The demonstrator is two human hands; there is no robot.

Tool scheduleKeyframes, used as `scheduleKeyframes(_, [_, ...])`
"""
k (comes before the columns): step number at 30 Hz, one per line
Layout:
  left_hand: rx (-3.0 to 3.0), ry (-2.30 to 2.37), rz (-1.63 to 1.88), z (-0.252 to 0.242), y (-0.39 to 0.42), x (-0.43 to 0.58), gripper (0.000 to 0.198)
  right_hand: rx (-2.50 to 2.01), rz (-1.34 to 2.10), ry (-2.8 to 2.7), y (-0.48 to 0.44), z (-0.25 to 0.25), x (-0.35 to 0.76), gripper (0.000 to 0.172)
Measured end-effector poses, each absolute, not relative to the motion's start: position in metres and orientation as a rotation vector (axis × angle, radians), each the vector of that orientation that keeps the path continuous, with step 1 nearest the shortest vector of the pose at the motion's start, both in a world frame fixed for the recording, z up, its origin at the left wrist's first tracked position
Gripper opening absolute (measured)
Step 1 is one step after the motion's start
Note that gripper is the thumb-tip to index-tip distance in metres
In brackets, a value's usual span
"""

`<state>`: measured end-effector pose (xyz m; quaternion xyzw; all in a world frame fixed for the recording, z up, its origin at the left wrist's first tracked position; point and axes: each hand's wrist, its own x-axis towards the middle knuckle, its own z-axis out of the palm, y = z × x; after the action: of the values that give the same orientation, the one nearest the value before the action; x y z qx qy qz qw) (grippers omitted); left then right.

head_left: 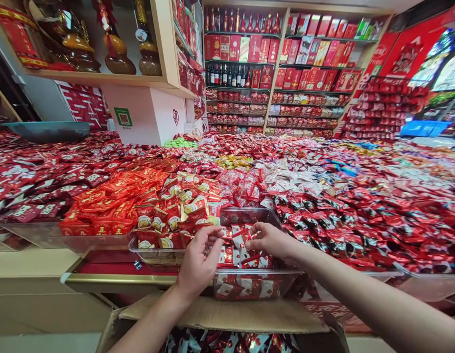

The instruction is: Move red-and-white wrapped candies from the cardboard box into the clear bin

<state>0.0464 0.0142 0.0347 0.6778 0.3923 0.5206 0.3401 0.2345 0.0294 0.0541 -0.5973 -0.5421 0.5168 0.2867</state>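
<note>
A clear plastic bin [256, 278] at the front holds small red-and-white wrapped candy packets [226, 255] in rows. My right hand [269, 239] reaches into it from the right, thumb and fingers closed on a red-and-white candy packet [241, 239]. Over the bin's left side is my left hand [201, 257], its fingers loosely curved and the thumb apart. Nothing shows in that hand. Below my forearms stands an open cardboard box [249, 314] with more shiny red, white and dark packets [230, 341] inside.
Heaped bins surround the hands: red-and-gold packets [168, 215] and orange-red packets [109, 201] leftward, dark red ones [333, 220] rightward. A gold-edged counter rail [120, 278] runs at front left. Behind stand a white pillar [133, 110] and shelves of bottles and boxes [240, 63].
</note>
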Motion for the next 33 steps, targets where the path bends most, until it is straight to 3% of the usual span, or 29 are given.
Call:
scheduleKeyframes(6, [1.880,0.979,1.402,0.020,0.014,0.040,0.021,-2.022,1.389,-1.452,0.039,0.046,0.221,0.028])
scheduleKeyframes(21, [2.161,0.897,1.458,0.031,0.011,0.039,0.019,-2.074,1.209,-1.732,0.044,0.030,0.219,0.037])
scheduleKeyframes(23, [2.171,0.884,1.460,0.031,0.011,0.038,0.019,-2.069,1.198,-1.760,0.044,0.030,0.217,0.033])
scheduleKeyframes(27, [2.183,0.867,1.470,0.030,0.010,0.037,0.019,-2.080,1.107,-2.020,0.042,0.036,0.214,0.007])
scheduleKeyframes(33, [2.181,0.853,1.470,0.029,0.012,0.036,0.019,-2.094,0.738,-2.196,0.039,0.041,0.214,0.011])
